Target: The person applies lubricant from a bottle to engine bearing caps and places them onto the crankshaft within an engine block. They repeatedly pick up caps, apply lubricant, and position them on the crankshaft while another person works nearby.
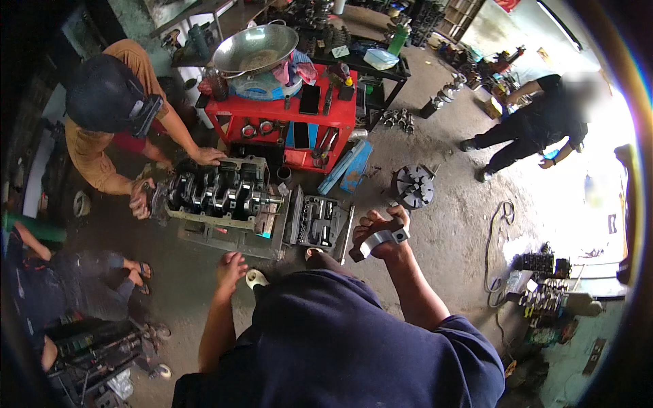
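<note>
1. The left hand (232, 268) is raised near the person's body, its fingers loosely bent; whether their tips meet, I cannot tell. Just beside it is a pale piece (254, 278) with a round hole, partly hidden by the dark shirt (354, 347).
2. The right hand (379, 226) is held out ahead and to the right, fingers bent about a silver cap (378, 241). The cap is a curved metal part with a squared end, lying tilted across the hand, above the floor (449, 251).
3. Ahead, between the hands, an open socket set (317, 222) lies with its tools in a dark case.
4. Left of it stands an engine block (235, 224), a crankshaft (224, 197) lying along its open top.
5. A co-worker in a dark cap bends over the block's left end, one hand (207, 156) at its far edge, the other (141, 198) by its end.
6. Lower left, another person (95, 279) sits in sandals.
7. Past the right hand, a round slotted disc (414, 187) rests on the floor.
8. Beyond the block, a red cart (265, 109) carries a phone (309, 99) and, behind it, a wide metal pan (255, 51).
9. Far right, a person in dark clothes (544, 112) stands near a bright opening.
</note>
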{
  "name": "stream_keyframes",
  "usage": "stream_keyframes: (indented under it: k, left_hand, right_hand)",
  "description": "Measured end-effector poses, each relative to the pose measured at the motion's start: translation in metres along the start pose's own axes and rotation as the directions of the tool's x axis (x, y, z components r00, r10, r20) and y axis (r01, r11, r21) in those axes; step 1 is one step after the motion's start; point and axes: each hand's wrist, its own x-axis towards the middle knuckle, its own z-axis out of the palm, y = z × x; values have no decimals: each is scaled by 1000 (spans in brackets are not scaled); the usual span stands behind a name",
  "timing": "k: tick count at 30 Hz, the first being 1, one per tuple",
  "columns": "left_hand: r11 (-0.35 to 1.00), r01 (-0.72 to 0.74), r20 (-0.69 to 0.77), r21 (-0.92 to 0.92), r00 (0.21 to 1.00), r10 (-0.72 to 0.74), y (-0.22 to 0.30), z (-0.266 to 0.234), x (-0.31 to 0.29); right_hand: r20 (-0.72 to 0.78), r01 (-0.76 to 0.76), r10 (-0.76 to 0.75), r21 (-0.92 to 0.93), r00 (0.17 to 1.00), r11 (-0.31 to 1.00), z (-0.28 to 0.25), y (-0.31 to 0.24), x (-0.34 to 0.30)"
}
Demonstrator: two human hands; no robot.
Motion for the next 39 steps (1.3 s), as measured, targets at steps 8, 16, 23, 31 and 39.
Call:
stream_keyframes:
  k: [8,16,23,31,39]
  left_hand:
    - [973,-153,173,175,977,122,32,113,-50]
    - [968,-248,597,30,781,182,143,180,-103]
    - [970,-177,829,166,559,-40,194,210,-145]
    - [971,-175,875,165,479,-62,189,192,-152]
    - [965,-259,823,-43,539,181,177,160,-138]
  right_hand:
    - [-201,50,-83,-160,976,986,-6,-50,1]
    - [-150,51,-94,-270,984,962,13,-19,17]
    - [60,386,-436,-585,898,713,43,31,3]
    - [0,332,-458,-691,889,642,46,64,-2]
    - [241,446,-425,-748,872,492,78,109,7]
